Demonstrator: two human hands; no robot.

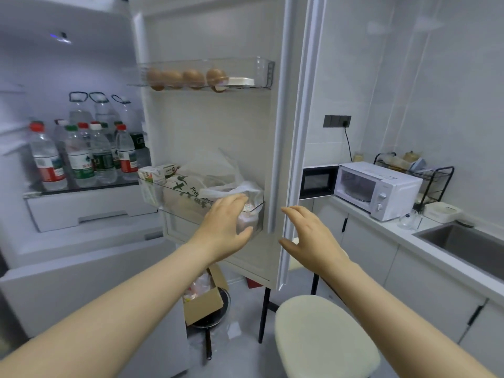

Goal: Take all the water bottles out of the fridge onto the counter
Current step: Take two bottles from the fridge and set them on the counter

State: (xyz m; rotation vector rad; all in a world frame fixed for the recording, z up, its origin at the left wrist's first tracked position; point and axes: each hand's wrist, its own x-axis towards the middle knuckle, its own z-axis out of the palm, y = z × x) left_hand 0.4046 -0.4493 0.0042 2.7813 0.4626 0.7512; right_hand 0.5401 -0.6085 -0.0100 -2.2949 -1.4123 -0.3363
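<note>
The fridge stands open, its door [218,126] swung out to the right. Several small water bottles [79,156] with red, green and white caps stand on a glass shelf [81,186] inside at the left. Three taller handled bottles [101,110] stand behind them. My left hand [226,225] is open in front of the lower door bin [152,192], fingers spread, holding nothing. By the door's outer edge my right hand [308,236] is open and empty too. The white counter [403,233] runs along the right wall.
Eggs [185,77] sit in the upper door bin; bags and cartons fill the lower one. A white microwave [376,189], a dish rack [417,170] and a sink [469,244] occupy the counter. A cream stool [324,339] and a cardboard box [207,301] stand on the floor below my arms.
</note>
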